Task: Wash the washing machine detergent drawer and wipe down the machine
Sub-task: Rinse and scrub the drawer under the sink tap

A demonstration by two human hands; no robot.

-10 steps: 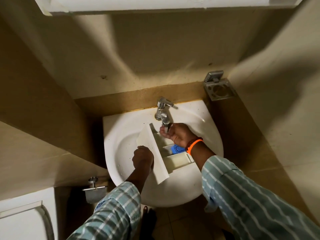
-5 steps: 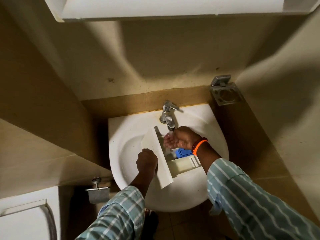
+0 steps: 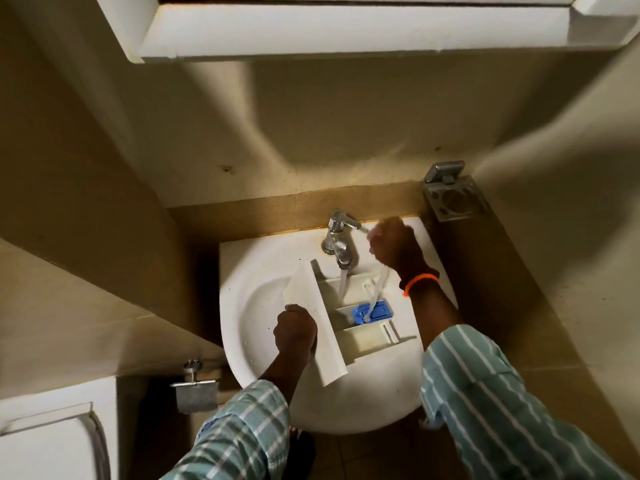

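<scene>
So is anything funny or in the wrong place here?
Yes: a washing machine detergent drawer lies tilted in the bathroom sink, under the running tap. The left hand holds its front panel. It is odd for a sink, but nothing looks broken or spilled.

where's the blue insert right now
In the head view the blue insert sits in the detergent drawer's middle compartment, over the sink, below the faucet.

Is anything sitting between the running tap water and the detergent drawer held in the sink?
Nothing visible. The stream from the tap falls straight into the drawer, which the left hand holds by its front panel. The right hand is off to the side, at the tap lever.
</scene>
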